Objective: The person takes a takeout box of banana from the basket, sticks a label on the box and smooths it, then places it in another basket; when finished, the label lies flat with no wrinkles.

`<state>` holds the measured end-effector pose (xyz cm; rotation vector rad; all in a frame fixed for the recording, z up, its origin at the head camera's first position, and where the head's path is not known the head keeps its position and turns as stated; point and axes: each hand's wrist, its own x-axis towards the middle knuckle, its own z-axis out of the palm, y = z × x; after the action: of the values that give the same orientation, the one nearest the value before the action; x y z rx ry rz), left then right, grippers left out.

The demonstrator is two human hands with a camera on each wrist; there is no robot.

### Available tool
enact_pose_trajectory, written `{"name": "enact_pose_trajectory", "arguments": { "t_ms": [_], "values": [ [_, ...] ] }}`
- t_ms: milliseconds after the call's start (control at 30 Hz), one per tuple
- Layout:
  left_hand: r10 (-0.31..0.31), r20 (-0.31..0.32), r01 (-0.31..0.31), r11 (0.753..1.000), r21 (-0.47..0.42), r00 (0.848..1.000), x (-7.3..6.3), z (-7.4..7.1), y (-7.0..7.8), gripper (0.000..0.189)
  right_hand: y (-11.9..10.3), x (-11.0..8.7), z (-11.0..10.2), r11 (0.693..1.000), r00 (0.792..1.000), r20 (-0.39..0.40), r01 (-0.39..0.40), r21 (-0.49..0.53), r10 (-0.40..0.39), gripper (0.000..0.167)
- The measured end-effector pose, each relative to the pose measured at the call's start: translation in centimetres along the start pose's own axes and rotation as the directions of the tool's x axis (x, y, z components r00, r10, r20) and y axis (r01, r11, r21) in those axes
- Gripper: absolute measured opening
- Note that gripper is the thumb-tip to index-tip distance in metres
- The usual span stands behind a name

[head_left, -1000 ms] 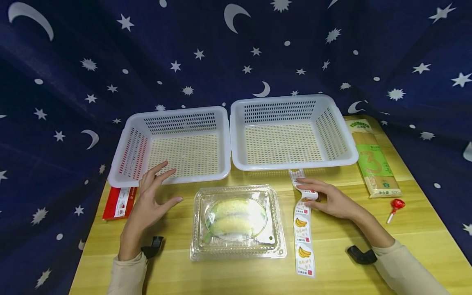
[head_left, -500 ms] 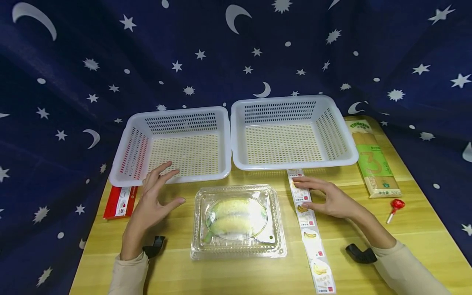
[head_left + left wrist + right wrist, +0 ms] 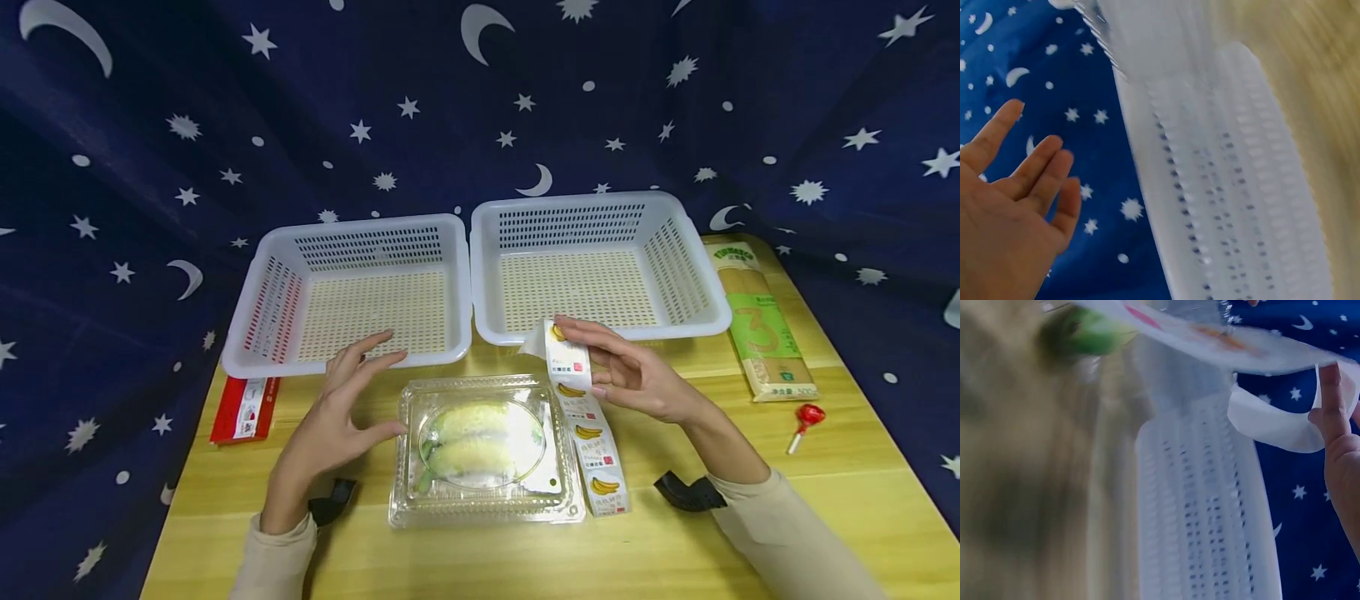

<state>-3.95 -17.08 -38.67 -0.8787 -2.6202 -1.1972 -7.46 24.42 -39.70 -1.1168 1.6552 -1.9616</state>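
My right hand (image 3: 645,379) pinches a strip of banana stickers (image 3: 588,437) between thumb and fingers. The strip hangs beside a clear plastic clamshell box (image 3: 487,515), and its far end folds over behind the fingertips. Yellow bananas (image 3: 472,458) with green ends show through the box's lid. To the left of the box, my left hand (image 3: 337,429) is raised with fingers spread and holds nothing; its thumb tip is near the box's left edge. In the right wrist view the strip (image 3: 1241,353) curves in a loop around my right fingers.
Two white slotted baskets, left (image 3: 442,357) and right (image 3: 570,202), stand side by side at the back. A noodle pack (image 3: 761,333) and a red lollipop (image 3: 809,414) lie on the right. A red packet (image 3: 262,408) sits partly under the left basket.
The right hand has brought the sticker strip leftward, up to the box's right side, and its top end now overlaps the right basket's rim. My left hand has moved right towards the box.
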Motion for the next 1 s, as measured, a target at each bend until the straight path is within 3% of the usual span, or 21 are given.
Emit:
{"name": "enact_pose_trajectory", "arguments": {
  "t_ms": [133, 300, 500, 600, 800, 1000],
  "values": [
    [0.053, 0.075, -0.051, 0.998, -0.019, 0.996, 0.4, 0.5, 1.4, 0.087, -0.4, 1.9, 0.8, 0.997, 0.997, -0.03, 0.072, 0.022, -0.072, 0.065],
    [0.131, 0.14, -0.116, 0.987, -0.113, 0.981, 0.8, 0.8, 3.3, 0.081, -0.4, 3.7, 1.6, 0.979, 0.984, -0.048, 0.177, 0.1, -0.173, 0.064],
    [0.263, 0.161, -0.22, 0.945, -0.242, 0.951, 2.2, 1.0, 4.8, 0.077, -0.2, 5.2, 2.7, 0.971, 0.984, -0.047, 0.179, 0.159, -0.174, 0.063],
    [0.291, 0.168, -0.237, 0.93, -0.281, 0.942, 3.0, 1.1, 4.6, 0.077, 0.1, 6.0, 3.2, 0.968, 0.987, -0.067, 0.156, 0.196, -0.146, 0.064],
    [0.296, 0.185, -0.225, 0.918, -0.326, 0.937, 4.0, 1.7, 3.7, 0.076, 0.9, 6.9, 3.5, 0.951, 0.988, -0.071, 0.155, 0.269, -0.14, 0.065],
    [0.312, 0.202, -0.234, 0.913, -0.335, 0.928, 5.0, 2.3, 3.4, 0.076, 1.6, 7.1, 3.3, 0.959, 0.995, -0.045, 0.099, 0.264, -0.091, 0.067]
  ]
}}
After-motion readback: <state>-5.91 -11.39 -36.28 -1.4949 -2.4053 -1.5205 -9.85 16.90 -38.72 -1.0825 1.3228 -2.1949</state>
